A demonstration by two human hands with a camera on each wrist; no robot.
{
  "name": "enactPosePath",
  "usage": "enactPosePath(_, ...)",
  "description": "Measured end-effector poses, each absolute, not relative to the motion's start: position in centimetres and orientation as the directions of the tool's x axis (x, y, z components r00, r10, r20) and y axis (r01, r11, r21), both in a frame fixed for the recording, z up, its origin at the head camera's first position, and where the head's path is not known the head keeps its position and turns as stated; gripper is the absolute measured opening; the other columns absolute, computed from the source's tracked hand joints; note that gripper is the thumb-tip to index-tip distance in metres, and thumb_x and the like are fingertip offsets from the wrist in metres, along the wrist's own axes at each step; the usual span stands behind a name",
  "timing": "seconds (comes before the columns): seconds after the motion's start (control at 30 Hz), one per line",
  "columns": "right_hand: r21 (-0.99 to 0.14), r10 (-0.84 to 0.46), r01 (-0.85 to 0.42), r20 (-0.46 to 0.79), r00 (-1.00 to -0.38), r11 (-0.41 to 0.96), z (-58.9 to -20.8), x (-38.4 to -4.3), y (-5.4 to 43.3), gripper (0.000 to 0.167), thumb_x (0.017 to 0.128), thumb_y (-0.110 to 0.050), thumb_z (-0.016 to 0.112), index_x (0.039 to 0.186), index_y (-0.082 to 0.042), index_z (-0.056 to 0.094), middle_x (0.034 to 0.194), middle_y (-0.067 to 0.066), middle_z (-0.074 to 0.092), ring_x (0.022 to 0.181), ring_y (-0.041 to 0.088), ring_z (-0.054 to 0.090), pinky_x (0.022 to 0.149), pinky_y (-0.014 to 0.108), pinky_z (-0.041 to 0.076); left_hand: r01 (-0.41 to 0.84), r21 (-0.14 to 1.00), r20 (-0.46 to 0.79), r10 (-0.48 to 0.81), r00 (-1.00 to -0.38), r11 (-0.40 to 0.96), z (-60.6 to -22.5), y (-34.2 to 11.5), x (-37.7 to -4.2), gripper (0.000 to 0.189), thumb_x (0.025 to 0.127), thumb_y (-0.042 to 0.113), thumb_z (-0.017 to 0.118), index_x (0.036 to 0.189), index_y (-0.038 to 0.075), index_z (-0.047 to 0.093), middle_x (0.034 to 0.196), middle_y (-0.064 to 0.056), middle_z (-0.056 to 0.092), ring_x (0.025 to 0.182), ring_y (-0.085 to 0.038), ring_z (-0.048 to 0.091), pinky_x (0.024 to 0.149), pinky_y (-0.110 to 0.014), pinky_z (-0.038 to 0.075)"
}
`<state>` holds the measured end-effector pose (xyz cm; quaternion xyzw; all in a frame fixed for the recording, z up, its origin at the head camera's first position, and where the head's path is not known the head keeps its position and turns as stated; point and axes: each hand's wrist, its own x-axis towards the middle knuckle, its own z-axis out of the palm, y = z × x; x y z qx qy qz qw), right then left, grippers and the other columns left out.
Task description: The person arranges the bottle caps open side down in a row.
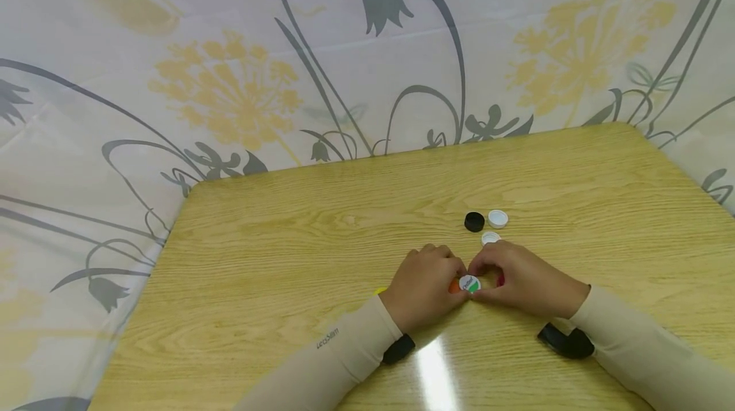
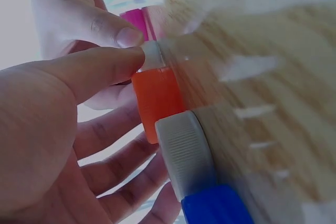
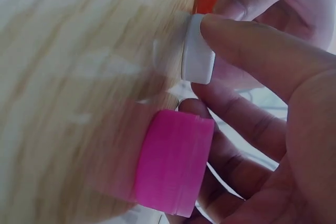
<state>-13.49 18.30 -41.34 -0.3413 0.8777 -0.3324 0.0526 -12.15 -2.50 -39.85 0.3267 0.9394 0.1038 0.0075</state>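
Observation:
Both hands meet at a small white bottle cap with a green-and-white printed top, on the wooden table. My left hand pinches it from the left, thumb on the near side. From the right, my right hand pinches the same cap between thumb and index finger. An orange cap sits directly left of the white one, within the left hand's curve. Beyond it in the left wrist view come a grey-white ridged cap and a blue cap. A pink cap stands under the right hand's curled fingers.
Behind the right hand lie a black cap and two white caps, one farther back and one nearer. A bit of yellow shows beside the left wrist. A flower-patterned curtain borders the table's far edge.

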Motion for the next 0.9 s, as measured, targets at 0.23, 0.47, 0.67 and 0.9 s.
enactPosePath(0.23,-0.590,-0.628,-0.567,0.125,-0.768,0.575,-41.2,-13.2,18.3,0.018,0.084,-0.023,0.082,0.098,-0.020,0.072,0.094,-0.011,0.064,0.074,0.001,0.048,0.064,0.020,0.045,0.603,0.176,0.035,0.608,-0.793,0.778,-39.7,-2.3,-11.9,0.030,0.091,0.045,0.071,0.108,0.021,0.076,0.105,0.007,0.069,0.094,-0.011,0.061,0.079,-0.028,0.049)
enactPosePath(0.47,-0.586,-0.627,-0.568,0.127,-0.769,0.578,-41.1,-13.1,18.2,0.018,0.083,-0.022,0.082,0.097,-0.019,0.072,0.095,-0.011,0.063,0.076,0.002,0.049,0.064,0.020,0.046,0.602,0.167,0.033,0.606,-0.795,0.781,-39.6,-2.3,-12.0,0.030,0.091,0.046,0.071,0.109,0.022,0.076,0.107,0.007,0.070,0.095,-0.011,0.062,0.080,-0.028,0.050)
enactPosePath(0.67,-0.585,-0.630,-0.556,0.098,-0.771,0.590,-40.8,-13.2,18.3,0.021,0.083,-0.025,0.082,0.100,-0.018,0.072,0.097,-0.009,0.065,0.077,0.002,0.050,0.065,0.020,0.047,0.592,0.185,0.031,0.597,-0.802,0.785,-39.7,-2.3,-12.0,0.028,0.091,0.045,0.071,0.108,0.022,0.076,0.106,0.007,0.070,0.094,-0.011,0.062,0.078,-0.027,0.049)
enactPosePath(0.9,-0.550,-0.622,-0.539,0.045,-0.782,0.638,-40.3,-13.7,20.0,0.044,0.080,-0.035,0.084,0.114,-0.012,0.068,0.111,-0.004,0.067,0.099,0.012,0.063,0.085,0.031,0.055,0.554,0.224,0.024,0.564,-0.826,0.802,-39.6,-2.3,-12.0,0.032,0.089,0.046,0.072,0.109,0.021,0.075,0.106,0.007,0.070,0.093,-0.010,0.061,0.075,-0.027,0.047)
